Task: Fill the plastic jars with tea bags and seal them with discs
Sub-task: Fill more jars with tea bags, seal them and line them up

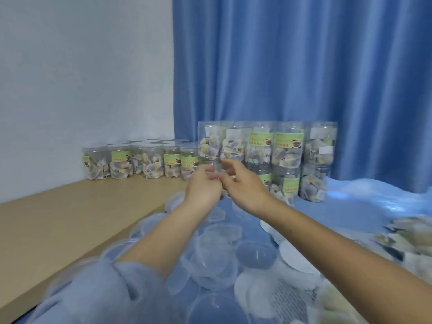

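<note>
Blue cloth (pixel 350 206) covers the right part of the surface, and a tan board (pixel 58 218) makes up its left part, running back to the white wall (pixel 81 66). Both hands reach forward and meet over the middle of the cloth, just in front of the stacked jars (pixel 268 148). The left hand (pixel 203 189) and the right hand (pixel 243 187) touch at the fingertips; their fingers are curled toward each other around something small and pale, but motion blur hides what it is, so I cannot tell whether they grasp a jar, a bag or nothing.

Filled jars with green labels stand two tiers high at the cloth's far edge against the blue curtain (pixel 304 66). A single-tier row of jars (pixel 131 163), white discs on their mouths, lines the board's far edge beside the wall.

Clear lids (pixel 210 260) lie scattered and overlapping on the near cloth, under both forearms. White discs (pixel 292 256) lie just right of them. A heap of tea bags (pixel 402 239) sits at the cloth's right edge. A grey-blue sleeve (pixel 105 293) is pushed up the left forearm at the near edge.
</note>
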Motion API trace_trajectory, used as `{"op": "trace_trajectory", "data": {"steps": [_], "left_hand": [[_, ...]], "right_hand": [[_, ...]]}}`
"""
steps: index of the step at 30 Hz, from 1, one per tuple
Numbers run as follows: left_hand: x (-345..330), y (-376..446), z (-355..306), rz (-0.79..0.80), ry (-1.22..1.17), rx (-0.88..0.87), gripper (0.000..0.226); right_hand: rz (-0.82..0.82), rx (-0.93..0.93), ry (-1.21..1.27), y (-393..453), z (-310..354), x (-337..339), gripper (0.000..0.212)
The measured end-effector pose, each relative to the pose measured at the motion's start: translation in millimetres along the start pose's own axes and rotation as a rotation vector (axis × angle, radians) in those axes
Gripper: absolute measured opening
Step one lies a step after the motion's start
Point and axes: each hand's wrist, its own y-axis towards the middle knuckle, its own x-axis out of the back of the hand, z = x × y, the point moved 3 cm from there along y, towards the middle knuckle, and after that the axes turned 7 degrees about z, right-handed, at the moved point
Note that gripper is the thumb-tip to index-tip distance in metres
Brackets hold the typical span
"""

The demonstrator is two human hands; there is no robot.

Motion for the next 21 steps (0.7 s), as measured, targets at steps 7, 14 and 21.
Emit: {"op": "trace_trajectory", "data": {"steps": [7,14,21], "left_hand": [[-150.4,-4.2,-0.6,0.07,-0.06,0.048,0.028],[-241.2,-6.6,17.4,0.042,-0.344,0.158,0.014],[-243.3,13.5,54.0,0.01,-0.663,0.297,0.013]], "right_hand": [[-0.149,-0.143,0.042,-52.6,-88.3,98.5,0.024],[-0.228,-0.205,0.091,-79.5,-152.0,142.5,0.023],[-0.234,-0.109,-0.075,-68.4,-190.9,135.1,0.027]]}}
